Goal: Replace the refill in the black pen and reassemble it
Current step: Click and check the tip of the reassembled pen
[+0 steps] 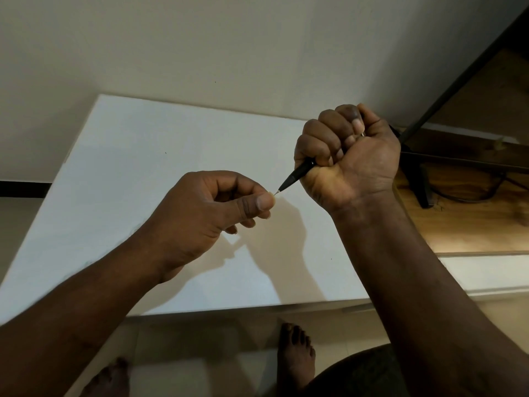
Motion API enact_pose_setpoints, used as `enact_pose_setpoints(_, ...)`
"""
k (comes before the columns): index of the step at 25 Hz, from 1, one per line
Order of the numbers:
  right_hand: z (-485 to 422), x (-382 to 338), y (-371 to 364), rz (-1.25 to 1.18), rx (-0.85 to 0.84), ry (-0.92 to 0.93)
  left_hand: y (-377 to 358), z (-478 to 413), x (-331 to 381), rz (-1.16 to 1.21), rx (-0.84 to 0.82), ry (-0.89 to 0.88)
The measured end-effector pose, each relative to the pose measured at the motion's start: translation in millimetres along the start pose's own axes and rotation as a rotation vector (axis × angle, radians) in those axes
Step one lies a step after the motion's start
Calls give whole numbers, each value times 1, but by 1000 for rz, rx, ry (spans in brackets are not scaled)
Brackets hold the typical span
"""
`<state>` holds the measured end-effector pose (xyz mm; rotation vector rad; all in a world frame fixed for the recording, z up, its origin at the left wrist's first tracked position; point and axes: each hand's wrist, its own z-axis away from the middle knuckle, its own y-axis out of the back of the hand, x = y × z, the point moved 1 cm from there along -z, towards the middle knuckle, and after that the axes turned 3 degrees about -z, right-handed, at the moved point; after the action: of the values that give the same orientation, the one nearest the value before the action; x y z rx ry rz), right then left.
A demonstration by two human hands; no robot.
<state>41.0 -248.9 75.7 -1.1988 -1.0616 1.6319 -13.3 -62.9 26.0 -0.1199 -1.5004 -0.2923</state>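
My right hand (347, 156) is a closed fist around the black pen (297, 173), held above the white table (137, 167). Only the pen's tapered front end sticks out below the fist, pointing down and left. Its thin metal tip (277, 192) touches the pinched thumb and forefinger of my left hand (217, 207). Whether those fingers grip the tip or only touch it is hard to tell. The rest of the pen's barrel is hidden inside my right fist.
A wooden desk surface (463, 224) with a black metal stand (423, 179) and a cable lies to the right. A pale wall rises behind the table. My bare feet (296, 356) rest on the tiled floor below the table's front edge.
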Motion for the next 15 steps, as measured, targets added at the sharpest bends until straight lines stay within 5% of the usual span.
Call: enact_pose_setpoints(15, 0, -1, -1, -10, -1, 23, 1, 1, 1, -26, 6, -5)
